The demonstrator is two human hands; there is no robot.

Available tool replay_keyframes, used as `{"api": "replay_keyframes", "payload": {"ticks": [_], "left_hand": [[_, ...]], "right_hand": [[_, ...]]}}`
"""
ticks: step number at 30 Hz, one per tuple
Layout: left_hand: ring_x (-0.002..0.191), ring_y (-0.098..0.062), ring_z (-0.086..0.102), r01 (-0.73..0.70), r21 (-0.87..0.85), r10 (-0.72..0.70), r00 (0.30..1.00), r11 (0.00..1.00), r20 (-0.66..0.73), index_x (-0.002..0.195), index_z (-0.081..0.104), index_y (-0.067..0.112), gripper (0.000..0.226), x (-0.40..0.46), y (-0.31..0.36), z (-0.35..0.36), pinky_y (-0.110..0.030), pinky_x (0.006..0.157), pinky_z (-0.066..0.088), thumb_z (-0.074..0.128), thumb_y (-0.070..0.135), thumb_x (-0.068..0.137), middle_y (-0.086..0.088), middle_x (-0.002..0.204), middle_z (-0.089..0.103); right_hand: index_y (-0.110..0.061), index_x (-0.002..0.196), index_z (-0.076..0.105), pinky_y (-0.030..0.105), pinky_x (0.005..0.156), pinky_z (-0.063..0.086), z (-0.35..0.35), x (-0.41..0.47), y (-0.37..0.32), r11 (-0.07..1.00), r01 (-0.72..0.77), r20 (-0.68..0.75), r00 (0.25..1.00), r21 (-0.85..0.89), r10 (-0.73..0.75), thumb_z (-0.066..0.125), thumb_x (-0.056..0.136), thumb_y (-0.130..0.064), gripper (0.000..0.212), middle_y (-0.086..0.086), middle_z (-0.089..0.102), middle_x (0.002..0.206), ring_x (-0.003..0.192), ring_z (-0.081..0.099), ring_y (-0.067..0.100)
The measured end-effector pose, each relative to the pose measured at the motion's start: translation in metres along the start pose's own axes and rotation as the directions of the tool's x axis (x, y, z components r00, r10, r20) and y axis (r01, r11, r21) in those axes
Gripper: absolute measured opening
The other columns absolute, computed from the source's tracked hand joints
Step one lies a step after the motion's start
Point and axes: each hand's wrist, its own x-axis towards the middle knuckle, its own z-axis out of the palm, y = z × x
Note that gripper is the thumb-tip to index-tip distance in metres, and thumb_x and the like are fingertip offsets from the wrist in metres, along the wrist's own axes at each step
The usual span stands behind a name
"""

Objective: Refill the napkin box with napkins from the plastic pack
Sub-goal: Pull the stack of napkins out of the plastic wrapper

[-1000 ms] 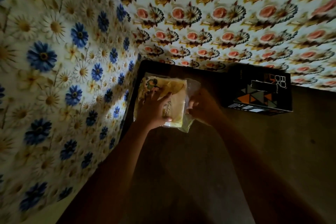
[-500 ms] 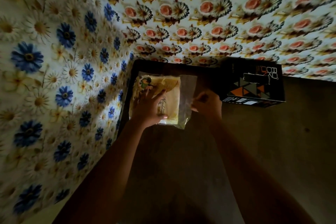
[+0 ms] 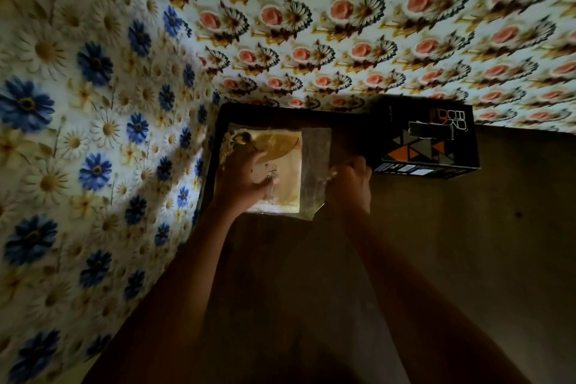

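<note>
While my two forearms are reaching out of deep shadow toward the plastic pack (image 3: 274,168), I am reading most of this by guesswork — the light is falling only on the pack and the walls. My left hand (image 3: 246,178) is pressing flat on top of the pack, fingers spread and curling over the printed face, pinning it to the dark table (image 3: 467,243). My right hand (image 3: 350,184) is pinching the clear loose film at the pack's right edge, closed on it between thumb and fingers.

The risk I am weighing: if I am pulling that film while the left hand is bearing down too lightly, the whole pack is likely to slide or lift instead of opening, and a sudden tear could be spilling napkins onto the table. Thin film may also stretch rather than split.

Beyond the right hand, just to the right of the pack, the black napkin box (image 3: 427,140) is standing against the flowered wall (image 3: 343,25). I cannot tell whether its slot is open or how full it is — and the napkins themselves are showing only as a yellowish block through the wrapper.
</note>
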Motion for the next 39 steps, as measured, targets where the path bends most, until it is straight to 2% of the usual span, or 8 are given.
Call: {"api": "replay_keyframes", "payload": {"ticks": [4,8,12,19,23,27,30,39], "left_hand": [[0.139,-0.032,0.044,0.148,0.009,-0.140,0.955,0.989,-0.261,0.140,0.050,0.017,0.073,0.007,-0.006,-0.003,-0.055,0.109,0.042,0.078,0.037,0.076,-0.009,0.152,0.045],[0.150,-0.034,0.026,0.319,-0.207,-0.352,0.924,0.925,-0.147,0.159,0.020,0.014,0.102,0.002,-0.008,0.001,-0.053,0.121,0.028,0.081,0.038,0.080,-0.016,0.162,0.027],[0.152,-0.029,0.028,0.368,-0.335,-0.420,0.903,0.867,-0.093,0.160,0.017,0.009,0.105,-0.012,-0.009,0.004,-0.042,0.123,0.029,0.082,0.035,0.081,-0.014,0.165,0.025],[0.135,-0.021,0.051,0.356,-0.480,-0.407,0.914,0.802,-0.002,0.150,0.040,0.012,0.091,-0.057,-0.002,0.014,-0.024,0.100,0.041,0.089,0.017,0.073,-0.005,0.147,0.052],[0.116,-0.010,0.054,0.343,-0.504,-0.398,0.918,0.792,0.000,0.140,0.051,0.010,0.080,-0.092,0.008,0.018,0.006,0.072,0.038,0.089,0.004,0.070,0.011,0.120,0.055],[0.108,-0.009,0.055,0.387,-0.507,-0.443,0.896,0.770,0.011,0.134,0.057,0.011,0.072,-0.114,0.012,0.025,0.002,0.062,0.041,0.089,0.004,0.070,0.009,0.115,0.058],[0.107,-0.011,0.057,0.443,-0.524,-0.492,0.869,0.727,0.053,0.130,0.059,0.008,0.072,-0.118,0.013,0.027,-0.016,0.077,0.045,0.090,-0.001,0.065,0.007,0.113,0.059],[0.095,-0.024,0.070,0.530,-0.540,-0.548,0.824,0.654,0.145,0.113,0.067,0.008,0.066,-0.111,0.003,0.027,-0.029,0.076,0.056,0.095,-0.002,0.054,-0.003,0.099,0.070]], "right_hand": [[-0.014,0.080,0.069,0.044,0.091,0.055,0.007,0.007,-0.006,0.989,0.060,-0.010,0.998,0.136,-0.060,0.056,0.090,0.005,0.025,0.014,0.062,0.111,0.105,0.058,0.028],[-0.009,0.103,0.071,0.015,0.067,0.052,0.005,0.006,-0.006,0.903,-0.108,0.118,0.991,0.417,0.064,0.054,0.095,0.003,0.023,0.006,0.073,0.106,0.078,0.068,0.006],[-0.018,0.090,0.068,0.033,0.072,0.064,0.009,-0.003,-0.001,0.772,-0.250,0.266,0.958,0.584,0.109,0.069,0.087,0.001,0.020,0.005,0.074,0.099,0.082,0.077,0.015],[-0.009,0.102,0.064,0.036,0.072,0.062,0.012,-0.042,0.009,0.834,-0.300,0.349,0.927,0.463,0.140,0.081,0.081,-0.015,0.028,0.004,0.070,0.103,0.086,0.073,0.023],[-0.019,0.088,0.065,0.023,0.074,0.056,0.011,-0.071,0.009,0.878,-0.236,0.401,0.914,0.416,0.056,0.082,0.080,-0.022,0.020,-0.014,0.065,0.080,0.077,0.069,0.008],[-0.013,0.108,0.069,0.002,0.070,0.048,0.014,-0.092,0.012,0.871,-0.206,0.376,0.926,0.446,0.027,0.084,0.076,-0.021,0.036,-0.020,0.064,0.084,0.080,0.062,-0.010],[-0.010,0.110,0.069,-0.004,0.060,0.044,0.019,-0.100,0.015,0.870,-0.185,0.344,0.939,0.456,0.020,0.084,0.075,-0.014,0.038,-0.013,0.070,0.091,0.075,0.059,-0.020],[-0.011,0.108,0.068,0.035,0.084,0.062,0.023,-0.102,0.016,0.853,-0.197,0.356,0.934,0.484,0.013,0.087,0.071,-0.016,0.042,-0.002,0.074,0.104,0.100,0.072,0.017]]}}
